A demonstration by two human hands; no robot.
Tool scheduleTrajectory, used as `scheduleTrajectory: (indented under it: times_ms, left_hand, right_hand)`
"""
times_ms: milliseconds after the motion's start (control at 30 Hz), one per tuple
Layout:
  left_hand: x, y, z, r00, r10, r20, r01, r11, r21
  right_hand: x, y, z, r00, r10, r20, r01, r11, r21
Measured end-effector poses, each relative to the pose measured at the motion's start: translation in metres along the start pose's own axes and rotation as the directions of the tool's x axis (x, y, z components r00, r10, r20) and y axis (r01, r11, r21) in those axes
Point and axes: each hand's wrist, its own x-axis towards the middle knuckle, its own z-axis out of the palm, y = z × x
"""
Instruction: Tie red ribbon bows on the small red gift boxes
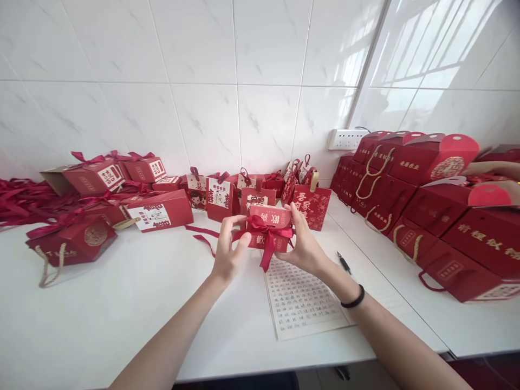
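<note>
Between my two hands, held up above the white table, is a small red gift box (263,242) with pale printed characters. A dark red ribbon (267,229) is tied round it in a bow, its tails hanging down the front. My left hand (230,246) grips the box's left side, thumb in front and fingers behind. On the right side, my right hand (303,244) holds the box the same way; a black band circles that wrist. Below the box lies a notebook (304,303) covered in handwriting. A black pen (343,262) rests on its right page.
Several decorated red boxes (219,199) stand along the tiled wall. More boxes (95,176) and a heap of red ribbon (36,200) fill the left. Stacked red handled boxes (426,200) line the right, where another person's arm (493,169) reaches in. A power strip (346,139) is by the wall.
</note>
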Motion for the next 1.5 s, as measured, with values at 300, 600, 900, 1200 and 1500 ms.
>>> scheduleTrajectory:
  times_ms: [300, 600, 900, 1200, 1500]
  left_hand:
    - [-0.004, 0.006, -0.001, 0.754, 0.656, -0.031, -0.597, 0.704, 0.385]
    - [-0.017, 0.017, 0.008, 0.52, 0.847, 0.109, -0.795, 0.432, 0.426]
    - [-0.02, 0.018, 0.007, 0.516, 0.852, 0.09, -0.796, 0.439, 0.416]
    - [-0.02, 0.018, 0.008, 0.517, 0.853, 0.074, -0.786, 0.439, 0.434]
    - [-0.02, 0.019, 0.007, 0.502, 0.861, 0.08, -0.8, 0.427, 0.422]
  right_hand:
    - [-0.001, -0.01, 0.001, 1.0, -0.01, -0.006, 0.011, 0.999, 0.037]
    - [-0.002, -0.02, 0.0, 0.996, -0.057, -0.063, 0.057, 0.998, -0.012]
    - [-0.004, -0.025, -0.002, 0.996, -0.058, -0.073, 0.059, 0.998, 0.015]
    - [-0.003, -0.025, -0.003, 0.996, -0.066, -0.063, 0.065, 0.998, -0.005]
    - [-0.002, -0.027, -0.004, 0.994, -0.081, -0.077, 0.081, 0.997, 0.004]
